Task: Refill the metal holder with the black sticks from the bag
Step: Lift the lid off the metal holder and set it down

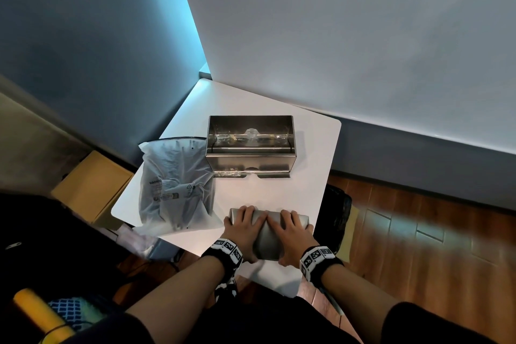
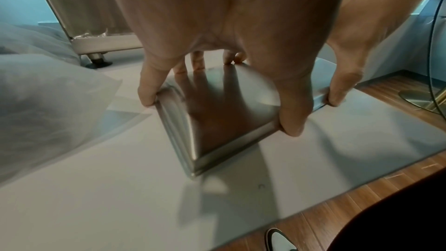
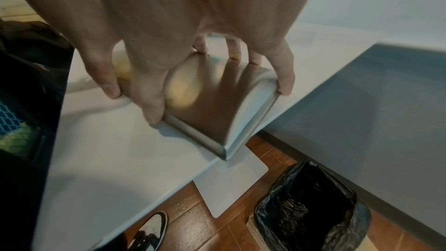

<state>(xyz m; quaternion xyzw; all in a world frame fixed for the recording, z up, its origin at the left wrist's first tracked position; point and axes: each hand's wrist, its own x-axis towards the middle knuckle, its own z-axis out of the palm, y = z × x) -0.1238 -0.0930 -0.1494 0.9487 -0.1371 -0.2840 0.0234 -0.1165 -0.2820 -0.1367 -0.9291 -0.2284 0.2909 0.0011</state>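
Both hands, left hand (image 1: 240,227) and right hand (image 1: 291,234), clamp the metal lid (image 1: 268,239) edgewise on the surface (image 1: 312,153), likely parking it so the open metal holder (image 1: 250,145) takes sticks from the bag (image 1: 174,181).

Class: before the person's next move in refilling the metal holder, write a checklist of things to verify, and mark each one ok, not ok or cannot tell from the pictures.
1. Metal holder open on top: ok.
2. Metal lid off the holder, on the white table: ok.
3. Left hand and right hand free for the bag: not ok, both grip the lid.
4. Bag within reach, left of the holder: ok.
5. Bag opened: cannot tell.
6. Black sticks inside the bag: cannot tell, the plastic is cloudy.
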